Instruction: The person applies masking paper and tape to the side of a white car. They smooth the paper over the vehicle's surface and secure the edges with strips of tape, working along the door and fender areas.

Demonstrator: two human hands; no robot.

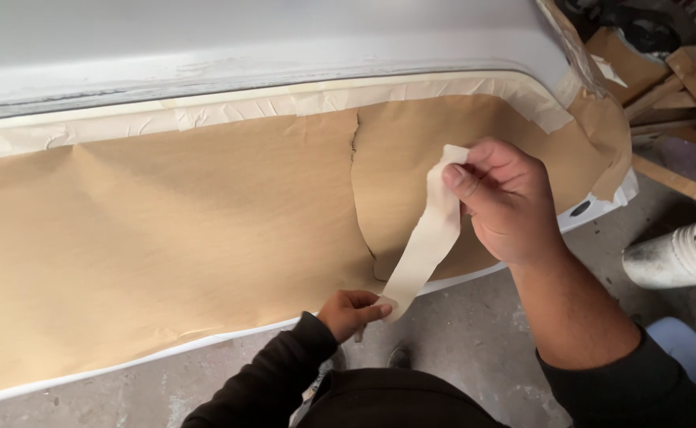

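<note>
Here we hold a strip of masking tape (425,242) stretched in front of the brown paper (165,238) that covers the white car panel (205,40). Our right hand (506,202) pinches the strip's upper end between thumb and fingers, over the paper's right part. Our left hand (353,311) pinches the lower end just below the paper's bottom edge. Along the paper's top edge runs a taped seam (245,107). Right of the paper, a white bucket (673,255) lies on the concrete floor (459,333).
</note>
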